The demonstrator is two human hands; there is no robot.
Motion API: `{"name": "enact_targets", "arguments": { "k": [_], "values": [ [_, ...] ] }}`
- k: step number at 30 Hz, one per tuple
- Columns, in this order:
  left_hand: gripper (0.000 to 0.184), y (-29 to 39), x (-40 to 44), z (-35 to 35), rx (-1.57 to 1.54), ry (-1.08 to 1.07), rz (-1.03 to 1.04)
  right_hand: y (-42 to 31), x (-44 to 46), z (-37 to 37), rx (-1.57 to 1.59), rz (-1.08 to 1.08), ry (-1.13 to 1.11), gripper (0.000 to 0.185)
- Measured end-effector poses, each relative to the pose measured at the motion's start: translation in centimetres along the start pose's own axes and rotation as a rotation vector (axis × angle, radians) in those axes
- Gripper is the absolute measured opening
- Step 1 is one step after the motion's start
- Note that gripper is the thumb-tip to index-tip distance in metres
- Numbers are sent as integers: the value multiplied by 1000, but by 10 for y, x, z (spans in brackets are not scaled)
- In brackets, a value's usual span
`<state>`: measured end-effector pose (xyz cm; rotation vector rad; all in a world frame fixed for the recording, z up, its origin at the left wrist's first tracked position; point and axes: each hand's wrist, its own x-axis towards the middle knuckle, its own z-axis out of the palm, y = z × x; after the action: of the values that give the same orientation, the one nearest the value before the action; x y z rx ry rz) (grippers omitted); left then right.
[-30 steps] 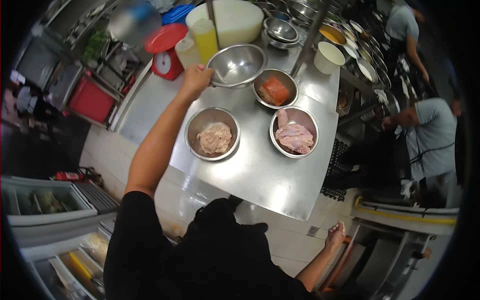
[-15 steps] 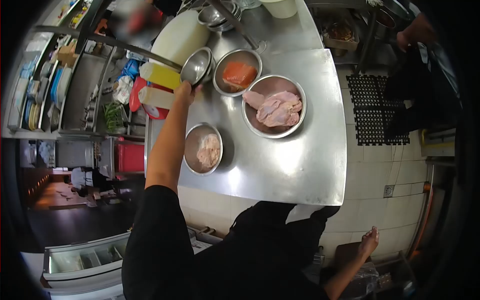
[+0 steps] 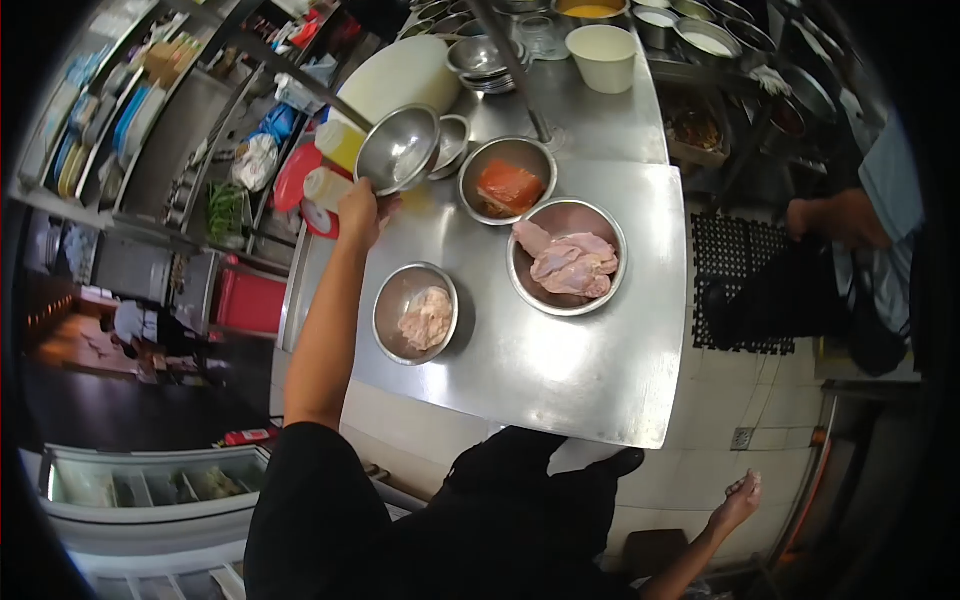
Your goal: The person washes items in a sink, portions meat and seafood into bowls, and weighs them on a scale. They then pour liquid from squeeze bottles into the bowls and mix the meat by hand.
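My left hand (image 3: 362, 212) grips the rim of an empty metal bowl (image 3: 398, 150), which is tilted and raised beside another metal bowl (image 3: 452, 145). Off to the lower right, my right hand (image 3: 738, 499) is away from the table with its fingers curled in; nothing shows in them. On the steel table, one bowl (image 3: 463, 205) holds an orange block of what looks like fish (image 3: 510, 188). A larger bowl (image 3: 514, 275) contains raw chicken pieces (image 3: 575, 264). Nearer me, a third bowl (image 3: 381, 325) has a small pale piece of raw meat (image 3: 426, 318) in it.
A table post (image 3: 512, 68) rises behind the bowls. Squeeze bottles (image 3: 340, 145), stacked bowls (image 3: 480, 58) and a cream tub (image 3: 603, 60) stand farther back. Another person's forearm (image 3: 845, 217) is at right, above a black floor mat (image 3: 735, 240).
My left hand has lifted the top bowl apart from the bowl under it. The view has shifted, showing more of the table's far end. My right hand still hangs at the lower right.
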<state>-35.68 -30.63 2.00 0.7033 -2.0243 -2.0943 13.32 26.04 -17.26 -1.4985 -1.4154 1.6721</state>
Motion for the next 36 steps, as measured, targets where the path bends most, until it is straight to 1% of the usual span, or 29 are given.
{"name": "enact_targets", "arguments": {
  "k": [1, 2, 3, 4, 5, 6, 7, 8, 9, 10, 11, 12, 13, 15, 16, 18, 19, 22, 25, 27, 28, 29, 30, 31, 32, 33, 34, 35, 36],
  "values": [
    [27, -2, -14, -15, -23, 17, -5, -33, -15, 22, -44, -96, -66, 17],
    [25, -5, -28, -33, 128, 13, 141, -64, -32, 45, -89, -194, -135, 17],
    [24, -6, -40, -50, 280, 13, 291, -89, -46, 68, -94, -219, -157, 17],
    [24, -9, -54, -65, 255, 38, 290, -112, -63, 91, -230, -307, -303, 18],
    [21, -15, -70, -77, 178, 53, 364, -131, -82, 116, -373, -394, -445, 19],
    [19, -21, -81, -88, 100, 67, 430, -148, -105, 146, -473, -413, -602, 18],
    [16, -28, -89, -104, 92, 113, 397, -165, -128, 176, -587, -429, -756, 18],
    [16, -33, -98, -120, 62, 133, 376, -166, -147, 207, -555, -460, -961, 17],
    [14, -36, -108, -135, 58, 162, 291, -169, -168, 241, -599, -500, -1153, 19],
    [13, -42, -117, -151, 52, 188, 206, -168, -195, 275, -625, -486, -1287, 20],
    [13, -57, -119, -166, -19, 234, 166, -159, -216, 307, -641, -601, -1361, 20],
    [13, -63, -126, -178, -49, 247, 156, -132, -224, 342, -549, -869, -1432, 21],
    [14, -70, -135, -189, -84, 256, 137, -124, -242, 374, -691, -966, -1462, 26],
    [13, -84, -147, -214, -158, 282, 134, -99, -270, 424, -895, -909, -1400, 37],
    [13, -88, -153, -225, -182, 295, 138, -97, -285, 436, -961, -875, -1407, 37],
    [12, -96, -165, -241, -188, 367, 118, -80, -297, 459, -965, -888, -1361, 33],
    [12, -99, -169, -249, -207, 371, 124, -84, -306, 461, -970, -910, -1357, 33],
    [12, -107, -186, -276, -232, 324, 80, -88, -325, 459, -944, -987, -1271, 27],
    [18, -108, -190, -285, -166, 288, 147, -72, -308, 470, -809, -1082, -1191, 27],
    [25, -101, -191, -277, -153, 182, 198, -60, -286, 477, -858, -1048, -1269, 32],
    [30, -92, -194, -269, -138, 111, 226, -75, -288, 463, -850, -1104, -1266, 48],
    [28, -88, -195, -261, -146, 71, 205, -77, -282, 458, -784, -1022, -1259, 54],
    [27, -84, -196, -249, -153, 7, 186, -87, -275, 445, -758, -1014, -1232, 47],
    [44, -83, -200, -235, -167, -64, 117, -74, -248, 436, -524, -1039, -1278, 36],
    [49, -82, -205, -217, -289, -160, 36, -121, -253, 395, -532, -753, -1333, 26],
    [53, -72, -216, -179, -283, -153, 64, -138, -237, 364, -342, -728, -1321, 24],
    [57, -74, -220, -158, -243, -295, 44, -154, -217, 330, -146, -727, -1292, 22],
    [62, -67, -225, -131, -262, -452, -51, -174, -197, 287, -131, -646, -1185, 21],
    [66, -82, -214, -108, -195, -630, -55, -194, -178, 241, -100, -564, -1082, 21]
  ]
}}
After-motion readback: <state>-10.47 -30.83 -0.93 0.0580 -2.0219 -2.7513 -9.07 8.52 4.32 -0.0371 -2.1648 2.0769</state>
